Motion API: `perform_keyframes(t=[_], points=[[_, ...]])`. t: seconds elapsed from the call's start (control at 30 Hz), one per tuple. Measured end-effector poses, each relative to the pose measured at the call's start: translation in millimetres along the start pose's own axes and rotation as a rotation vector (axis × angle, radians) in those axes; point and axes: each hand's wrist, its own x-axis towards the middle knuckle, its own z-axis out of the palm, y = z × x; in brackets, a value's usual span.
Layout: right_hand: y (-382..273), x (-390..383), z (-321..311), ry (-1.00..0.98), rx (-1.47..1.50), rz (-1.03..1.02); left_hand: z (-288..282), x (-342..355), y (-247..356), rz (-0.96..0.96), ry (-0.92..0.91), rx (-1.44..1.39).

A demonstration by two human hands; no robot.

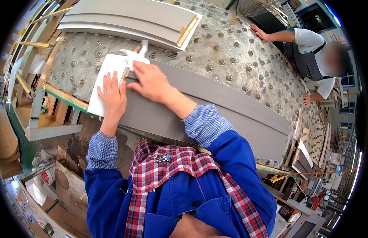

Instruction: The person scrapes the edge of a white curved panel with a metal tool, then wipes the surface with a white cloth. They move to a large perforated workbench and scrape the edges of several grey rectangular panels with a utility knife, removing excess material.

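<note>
Grey panel (215,107) end under both hands' grip

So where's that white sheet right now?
The white sheet lies left of centre in the head view, at the near end of the grey panel, under the left hand, on the studded table.

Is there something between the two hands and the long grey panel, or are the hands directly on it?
Nothing visible stands between them. The left hand lies flat over the end of the long grey panel and the white sheet there. The right hand presses on the panel's top near that end, beside crumpled white wrapping.
</note>
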Motion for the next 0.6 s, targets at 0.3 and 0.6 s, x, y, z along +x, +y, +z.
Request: perform_keyframes(t=[0.3,0.6], points=[[77,-70,-74,0.027,-0.124,0.369,-10,-1,7,-0.022,0.007,0.076],[94,-63,-76,0.049,0.088,0.571,-14,-16,146,1.028,-0.160,-0.396]])
